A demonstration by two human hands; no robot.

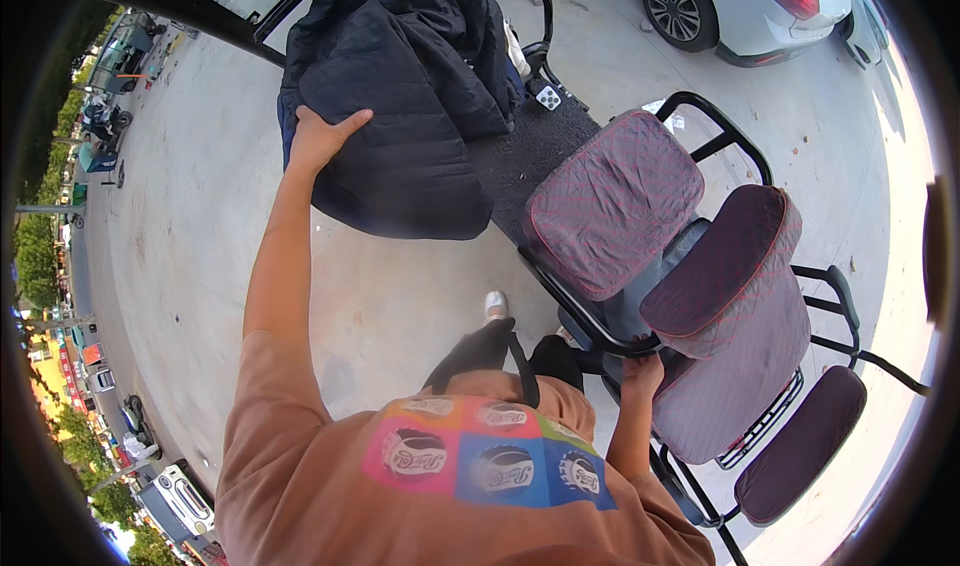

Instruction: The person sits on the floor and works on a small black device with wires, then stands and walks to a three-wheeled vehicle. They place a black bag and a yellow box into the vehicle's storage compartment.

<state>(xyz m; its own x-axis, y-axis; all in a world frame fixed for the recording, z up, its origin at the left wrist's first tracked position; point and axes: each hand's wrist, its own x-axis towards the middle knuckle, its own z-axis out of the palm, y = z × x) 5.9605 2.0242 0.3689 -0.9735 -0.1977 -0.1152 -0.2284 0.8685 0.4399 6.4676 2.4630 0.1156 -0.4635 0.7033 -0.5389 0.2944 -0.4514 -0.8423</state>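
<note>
A dark navy quilted cover (390, 146) hangs over the front of a three-wheeled vehicle. My left hand (322, 137) grips its left side, the thumb lying on the fabric and the other fingers mostly out of sight behind the edge. Lower right, my right hand (643, 375) is closed around the end of a black tubular armrest (577, 315) beside the front seat. That seat wears a grey cushion cover (615, 198) with red stitching. Close to this hand is a backrest (720, 266) in matching fabric with a dark maroon panel.
Black matting (532, 161) covers the vehicle's footwell. Behind the front seat are a rear seat (739, 386) and a maroon padded rest (801, 446). A white car (742, 3) stands at the upper right. Parked vehicles and a person (96, 157) appear far left, across concrete ground (187, 228).
</note>
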